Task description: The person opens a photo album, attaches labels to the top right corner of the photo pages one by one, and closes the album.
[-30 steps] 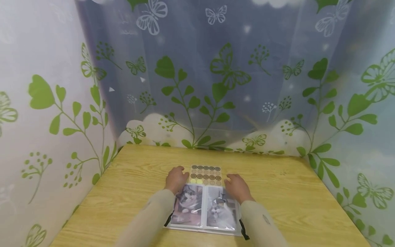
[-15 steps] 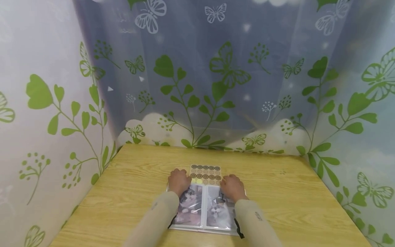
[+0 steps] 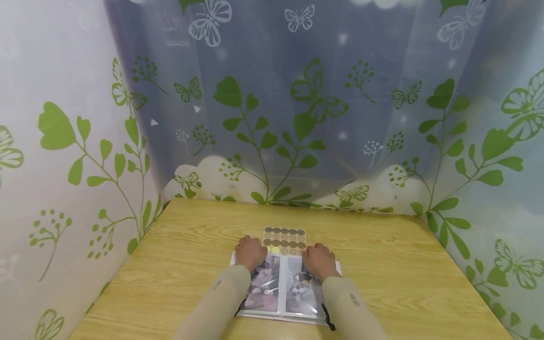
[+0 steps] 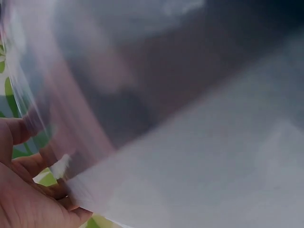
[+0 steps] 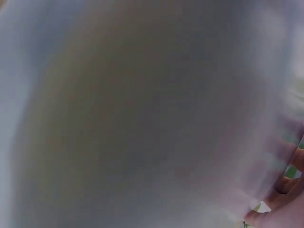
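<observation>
A photo album (image 3: 283,288) lies spread on the table, a cat photo (image 3: 264,285) in a clear sleeve on its left page and another cat photo (image 3: 300,292) on its right. My left hand (image 3: 251,252) rests over the far left corner, fingers loosely bent, fingertips beside the sticker sheet (image 3: 284,237). Over the far right corner is my right hand (image 3: 320,260), its fingertips close to the sheet's right edge. In the left wrist view, fingers (image 4: 28,164) show past the edge of a glossy sleeve. The right wrist view is mostly blurred page, with fingers (image 5: 285,185) at lower right.
The sticker sheet bears rows of dark and pale round stickers, plus a yellow one near my left hand. Under everything is a wood-grain table (image 3: 382,278). A leaf-and-butterfly curtain (image 3: 255,94) encloses the back and sides. Black straps (image 3: 327,317) hang at my wrists.
Both hands have come inward and slightly nearer me, onto the album's far corners. My left hand now covers one of the two yellow stickers seen before. Album and sticker sheet stay in place.
</observation>
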